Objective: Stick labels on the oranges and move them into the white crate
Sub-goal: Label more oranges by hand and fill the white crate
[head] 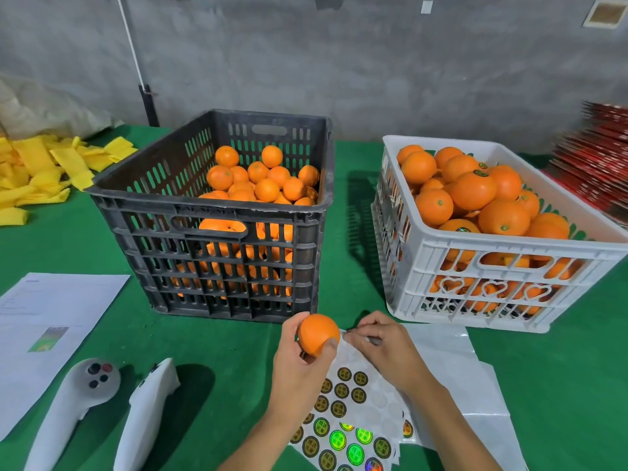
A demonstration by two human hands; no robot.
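Holding a round orange fruit in curled fingers, left hand hovers above the sheet of round gold-green stickers on the green surface. Right hand pinches something at the sheet's top edge; the object itself is unclear. White slotted plastic crate sits beyond, full of oranges.

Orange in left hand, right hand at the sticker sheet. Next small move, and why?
Probably peel a label free and press it on: the right hand pinches at the sticker sheet edge, beside the orange gripped by the left hand, which shows no label.
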